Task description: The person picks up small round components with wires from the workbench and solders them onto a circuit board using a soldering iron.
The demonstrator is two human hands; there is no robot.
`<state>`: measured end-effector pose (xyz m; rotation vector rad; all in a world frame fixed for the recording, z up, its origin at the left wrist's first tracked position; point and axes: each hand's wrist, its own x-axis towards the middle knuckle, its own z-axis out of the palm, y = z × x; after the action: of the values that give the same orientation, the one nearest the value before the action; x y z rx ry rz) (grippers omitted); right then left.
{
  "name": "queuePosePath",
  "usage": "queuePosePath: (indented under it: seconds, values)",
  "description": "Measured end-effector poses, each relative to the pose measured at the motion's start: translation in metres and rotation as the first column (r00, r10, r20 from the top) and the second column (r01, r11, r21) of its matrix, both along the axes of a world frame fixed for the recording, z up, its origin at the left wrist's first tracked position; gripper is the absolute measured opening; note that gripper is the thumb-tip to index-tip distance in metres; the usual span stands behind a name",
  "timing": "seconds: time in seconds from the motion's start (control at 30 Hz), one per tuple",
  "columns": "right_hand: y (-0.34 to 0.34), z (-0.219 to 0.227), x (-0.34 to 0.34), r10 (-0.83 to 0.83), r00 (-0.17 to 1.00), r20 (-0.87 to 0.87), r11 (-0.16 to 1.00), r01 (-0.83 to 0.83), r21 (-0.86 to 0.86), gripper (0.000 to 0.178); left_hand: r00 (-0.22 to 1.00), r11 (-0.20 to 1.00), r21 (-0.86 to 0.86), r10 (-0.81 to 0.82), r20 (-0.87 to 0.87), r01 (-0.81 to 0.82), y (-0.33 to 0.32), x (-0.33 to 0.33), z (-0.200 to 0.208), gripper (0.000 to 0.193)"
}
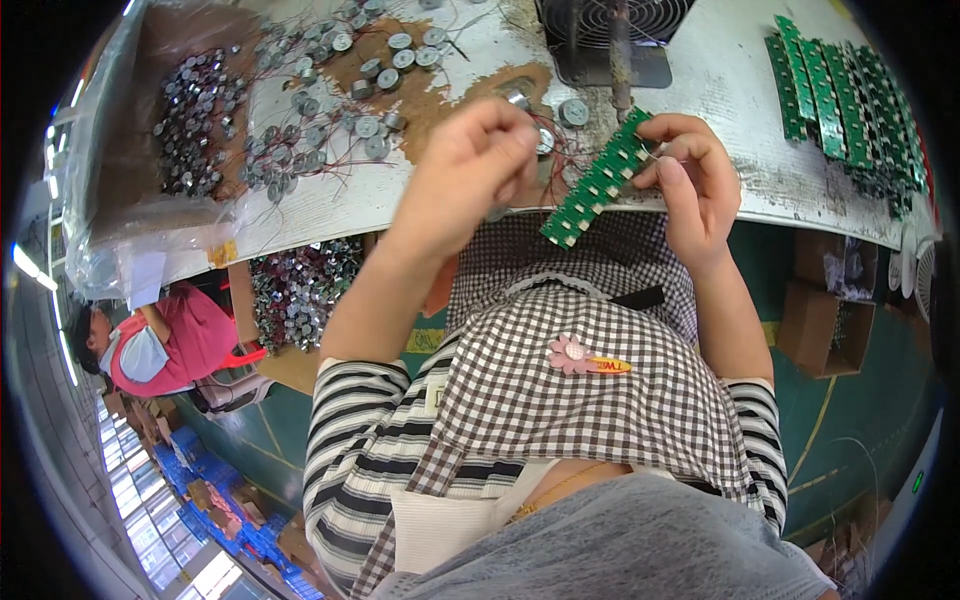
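Note:
Over the table's front edge, a green circuit board strip [598, 182] with rows of small pale parts is held at a slant. The fingers of my right hand [695, 185] are curled at its upper right edge, and a thin silvery wire shows by the thumb. My left hand [465, 165] is closed in a pinch left of the board; what is in its fingertips, if anything, is hidden. Close beside those fingers lies a small round metal motor [573, 112] among red wires. Just above the board's top end, a rusty upright rod [621, 65] points down.
Many wired motors [368, 127] cover the table's left, beside a plastic-lined box of motors [200, 120]. Behind the rod stands a black fan [610, 30]. Green board strips [835, 100] are stacked at right. Below left are a carton of parts [305, 290] and a person in pink [190, 340].

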<state>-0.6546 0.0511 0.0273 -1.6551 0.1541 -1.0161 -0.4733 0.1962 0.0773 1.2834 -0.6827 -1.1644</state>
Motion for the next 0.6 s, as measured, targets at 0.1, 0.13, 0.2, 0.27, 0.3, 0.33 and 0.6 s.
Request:
queuePosePath:
  seconds: [0.1, 0.13, 0.2, 0.27, 0.3, 0.33, 0.6]
  values:
    - [0.005, -0.001, 0.001, -0.063, 0.998, -0.031, 0.997, 0.061, -0.052, 0.008, 0.997, 0.997, 0.029, 0.066, 0.034, -0.067, -0.008, -0.025, -0.005, 0.013]
    - [0.006, 0.000, 0.000, -0.075, 0.996, -0.052, 0.994, 0.071, -0.084, 0.007, 0.998, 0.998, 0.031, 0.055, 0.028, -0.056, -0.010, -0.026, -0.007, 0.013]
    - [0.008, 0.002, 0.001, -0.104, 0.993, -0.063, 0.987, 0.096, -0.128, 0.006, 0.982, 0.997, 0.047, 0.046, 0.182, -0.056, -0.014, -0.029, -0.010, 0.012]
    - [0.009, 0.003, 0.000, -0.115, 0.991, -0.070, 0.984, 0.104, -0.147, 0.007, 0.965, 0.997, 0.048, 0.049, 0.259, -0.063, -0.019, -0.034, -0.010, 0.012]
    - [0.009, 0.003, -0.001, -0.119, 0.990, -0.074, 0.980, 0.105, -0.166, 0.007, 0.939, 0.996, 0.046, 0.058, 0.338, -0.078, -0.021, -0.037, -0.010, 0.012]
    - [0.009, 0.002, -0.001, -0.122, 0.990, -0.075, 0.980, 0.108, -0.166, 0.007, 0.940, 0.996, 0.047, 0.055, 0.337, -0.075, -0.023, -0.037, -0.013, 0.012]
    - [0.008, 0.006, -0.001, -0.144, 0.987, -0.066, 0.985, 0.137, -0.103, 0.009, 0.865, 0.997, -0.042, 0.078, 0.496, -0.066, -0.033, -0.037, -0.019, 0.012]
